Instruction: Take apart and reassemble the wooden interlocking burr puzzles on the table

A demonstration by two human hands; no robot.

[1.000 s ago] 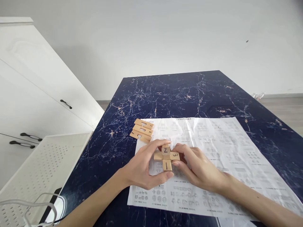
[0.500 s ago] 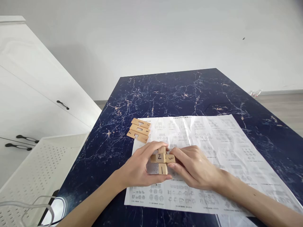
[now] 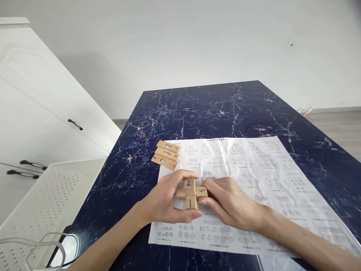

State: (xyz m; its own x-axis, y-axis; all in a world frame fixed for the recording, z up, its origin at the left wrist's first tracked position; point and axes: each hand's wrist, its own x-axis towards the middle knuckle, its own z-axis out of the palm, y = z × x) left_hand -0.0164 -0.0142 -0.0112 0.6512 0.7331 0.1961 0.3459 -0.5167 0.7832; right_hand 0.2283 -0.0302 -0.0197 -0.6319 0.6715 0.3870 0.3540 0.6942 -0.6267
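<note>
Both hands hold a small wooden interlocking puzzle (image 3: 191,192) just above a printed instruction sheet (image 3: 254,177). The puzzle is a cross of light wooden bars with the numbers 1, 2 and 3 written on their ends. My left hand (image 3: 166,201) wraps it from the left, thumb underneath and fingers over the top. From the right, my right hand (image 3: 228,203) pinches the bar marked 3. Three loose notched wooden pieces (image 3: 166,154) lie side by side at the sheet's upper left corner, a hand's width beyond my left hand.
The sheet lies on a dark blue marbled table (image 3: 208,109). A white perforated tray (image 3: 47,199) stands off the table's left edge, with a white cable (image 3: 36,248) in front of it. A white cabinet (image 3: 36,109) with black handles fills the left side.
The puzzle has been shifted slightly left and turned in my hands; the bar marked 2 now sits higher at the top of the cross. The loose pieces have not moved.
</note>
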